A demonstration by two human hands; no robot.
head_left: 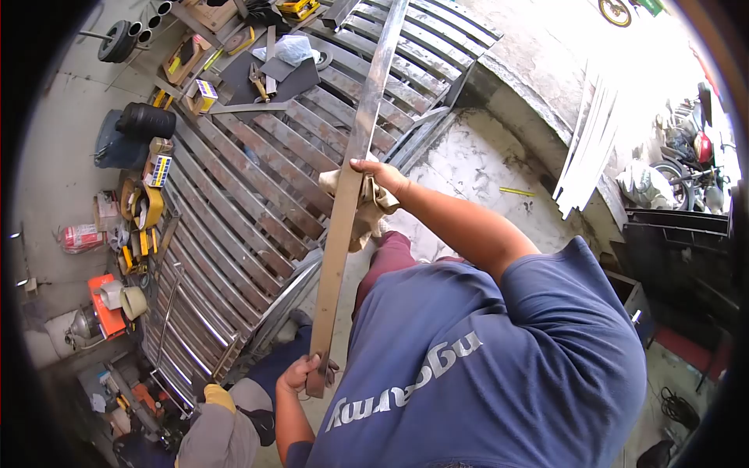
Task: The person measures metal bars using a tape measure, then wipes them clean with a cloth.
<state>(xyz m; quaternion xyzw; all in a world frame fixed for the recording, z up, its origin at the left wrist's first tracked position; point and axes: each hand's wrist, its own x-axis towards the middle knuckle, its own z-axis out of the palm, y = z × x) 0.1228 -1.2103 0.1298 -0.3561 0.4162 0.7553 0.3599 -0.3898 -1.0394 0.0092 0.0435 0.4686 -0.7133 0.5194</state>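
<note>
A long rectangular metal bar (341,246) runs from the top middle down to the lower centre, shiny at the far part and dull brown nearer me. My right hand (378,176) grips it around the middle, thumb over the top face, with a beige cloth (373,210) bunched against the bar in the same hand. Down at the near end, my left hand (299,373) has its fingers wrapped round the bar. The bar's far stretch overlaps a slatted metal frame (234,187) in this view.
Tools and boxes line the frame's far side, with pliers (259,82) on a dark plate and a yellow tape roll (148,205). Another person (222,437) is at lower left. White strips (585,148) lie at right, near a motorcycle (679,175).
</note>
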